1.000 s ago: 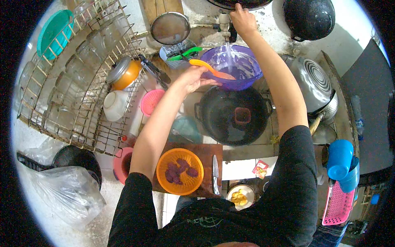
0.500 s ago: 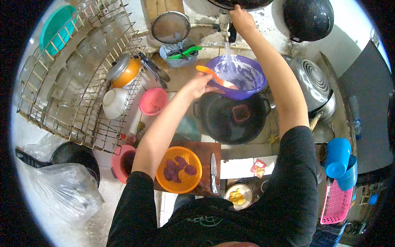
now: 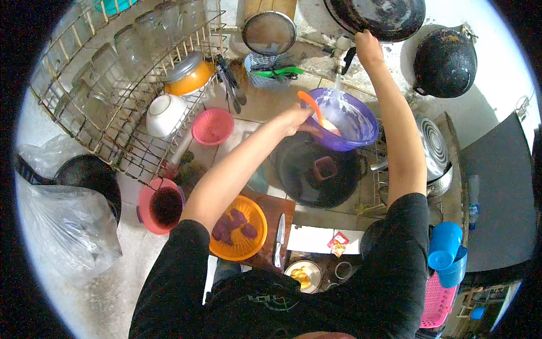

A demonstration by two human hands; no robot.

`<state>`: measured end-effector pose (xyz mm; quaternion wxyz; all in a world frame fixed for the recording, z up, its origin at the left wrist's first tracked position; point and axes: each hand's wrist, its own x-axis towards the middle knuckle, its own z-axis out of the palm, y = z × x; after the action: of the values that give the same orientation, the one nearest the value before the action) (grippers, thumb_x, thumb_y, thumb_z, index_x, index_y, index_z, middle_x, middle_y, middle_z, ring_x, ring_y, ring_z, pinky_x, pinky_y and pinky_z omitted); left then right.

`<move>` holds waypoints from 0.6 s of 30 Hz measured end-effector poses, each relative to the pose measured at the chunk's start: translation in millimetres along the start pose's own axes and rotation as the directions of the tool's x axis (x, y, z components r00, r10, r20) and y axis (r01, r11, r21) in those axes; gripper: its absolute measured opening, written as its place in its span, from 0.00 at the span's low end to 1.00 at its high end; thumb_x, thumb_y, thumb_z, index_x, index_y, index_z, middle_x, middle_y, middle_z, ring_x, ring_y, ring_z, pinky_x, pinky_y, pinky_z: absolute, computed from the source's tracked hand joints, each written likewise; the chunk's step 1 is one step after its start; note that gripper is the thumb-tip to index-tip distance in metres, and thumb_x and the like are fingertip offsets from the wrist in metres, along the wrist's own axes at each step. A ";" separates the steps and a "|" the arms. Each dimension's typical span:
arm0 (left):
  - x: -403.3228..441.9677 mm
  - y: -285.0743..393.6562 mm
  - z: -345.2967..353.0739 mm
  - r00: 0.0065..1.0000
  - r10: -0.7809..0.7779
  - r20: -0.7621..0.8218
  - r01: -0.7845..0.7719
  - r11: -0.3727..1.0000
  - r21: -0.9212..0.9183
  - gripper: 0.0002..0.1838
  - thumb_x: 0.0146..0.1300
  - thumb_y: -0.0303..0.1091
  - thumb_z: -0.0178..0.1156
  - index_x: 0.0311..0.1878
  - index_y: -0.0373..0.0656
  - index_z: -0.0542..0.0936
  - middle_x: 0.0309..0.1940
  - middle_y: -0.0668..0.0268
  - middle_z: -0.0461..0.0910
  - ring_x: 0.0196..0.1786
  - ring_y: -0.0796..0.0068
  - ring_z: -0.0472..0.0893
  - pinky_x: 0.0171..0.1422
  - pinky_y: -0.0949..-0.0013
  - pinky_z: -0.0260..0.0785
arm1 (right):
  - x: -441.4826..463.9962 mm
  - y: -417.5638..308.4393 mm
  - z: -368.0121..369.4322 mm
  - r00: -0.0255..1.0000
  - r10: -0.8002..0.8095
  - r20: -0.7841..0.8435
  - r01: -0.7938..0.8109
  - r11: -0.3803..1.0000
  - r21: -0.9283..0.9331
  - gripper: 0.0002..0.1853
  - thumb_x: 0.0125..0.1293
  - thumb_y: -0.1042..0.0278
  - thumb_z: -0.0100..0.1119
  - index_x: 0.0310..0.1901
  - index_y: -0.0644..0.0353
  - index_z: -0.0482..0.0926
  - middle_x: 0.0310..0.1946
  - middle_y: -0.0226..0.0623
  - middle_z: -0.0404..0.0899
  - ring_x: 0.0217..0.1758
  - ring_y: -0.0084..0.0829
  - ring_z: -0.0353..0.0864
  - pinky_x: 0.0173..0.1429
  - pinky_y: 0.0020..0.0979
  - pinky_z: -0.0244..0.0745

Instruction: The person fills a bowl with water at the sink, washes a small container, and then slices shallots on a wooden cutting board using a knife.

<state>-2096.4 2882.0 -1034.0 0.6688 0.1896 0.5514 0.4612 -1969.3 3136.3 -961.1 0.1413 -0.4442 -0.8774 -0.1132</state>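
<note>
My left hand (image 3: 296, 118) grips the near-left rim of a purple bowl (image 3: 361, 135), which is tilted under the running tap (image 3: 341, 48). An orange-handled spatula (image 3: 313, 106) rests in the bowl against the rim, close to my fingers; whether they also pin it is unclear. White residue and water coat the bowl's inside. My right hand (image 3: 370, 48) is raised with fingers curled beside the tap and its dark lever (image 3: 349, 59), just below a hanging black pan (image 3: 384, 17). What those fingers hold is hidden. Below the bowl sits a large dark pan (image 3: 305, 186) containing a small reddish square item (image 3: 325, 168).
An orange basket (image 3: 259, 226) with purple pieces and a knife (image 3: 280, 240) lie on a wooden board (image 3: 274, 206). To the left are a wire dish rack (image 3: 132, 169), a pink basket (image 3: 213, 127) and a pink container (image 3: 148, 206). Metal pots (image 3: 432, 147) stand right.
The view has shifted, so most things sit elsewhere in the frame. My left hand still holds the bowl beneath the stream, and my right hand stays near the tap.
</note>
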 end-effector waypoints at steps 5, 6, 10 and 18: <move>-19.0 13.4 -9.7 1.000 -0.022 -0.002 0.022 1.000 -0.003 0.18 0.73 0.26 0.50 0.60 0.26 0.61 0.54 0.43 0.76 0.46 0.38 0.84 0.44 0.48 0.87 | 2.0 -14.0 2.3 1.000 0.011 0.017 -0.011 1.000 -0.024 0.08 0.63 0.74 0.58 0.40 0.61 0.85 0.45 0.53 0.81 0.45 0.52 0.87 0.49 0.45 0.85; -17.6 13.0 -13.8 1.000 -0.017 0.000 0.017 1.000 0.008 0.19 0.73 0.27 0.51 0.60 0.26 0.61 0.54 0.43 0.76 0.46 0.39 0.84 0.43 0.48 0.87 | 2.0 -16.7 1.9 1.000 0.001 0.021 0.000 0.999 -0.032 0.08 0.63 0.74 0.57 0.40 0.61 0.85 0.45 0.53 0.81 0.45 0.52 0.87 0.49 0.45 0.85; -23.9 12.9 -26.5 1.000 0.014 0.005 -0.014 1.000 0.007 0.20 0.73 0.29 0.53 0.60 0.27 0.61 0.53 0.44 0.77 0.47 0.41 0.84 0.44 0.49 0.87 | 4.8 -26.5 6.1 0.999 -0.005 0.036 0.007 0.998 -0.064 0.08 0.64 0.73 0.56 0.41 0.60 0.84 0.44 0.52 0.81 0.46 0.51 0.87 0.49 0.45 0.85; -38.5 12.4 -48.6 0.998 0.036 0.047 -0.038 0.998 0.045 0.18 0.73 0.29 0.52 0.59 0.24 0.66 0.52 0.44 0.78 0.46 0.44 0.85 0.45 0.48 0.87 | 3.2 -41.0 4.6 1.000 -0.021 -0.008 0.021 1.000 -0.018 0.06 0.65 0.74 0.54 0.39 0.63 0.81 0.44 0.54 0.79 0.45 0.54 0.86 0.47 0.47 0.84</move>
<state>-2144.5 2844.0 -1018.4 0.6683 0.2259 0.5427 0.4559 -2005.1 3116.4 -967.3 0.1399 -0.4359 -0.8803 -0.1242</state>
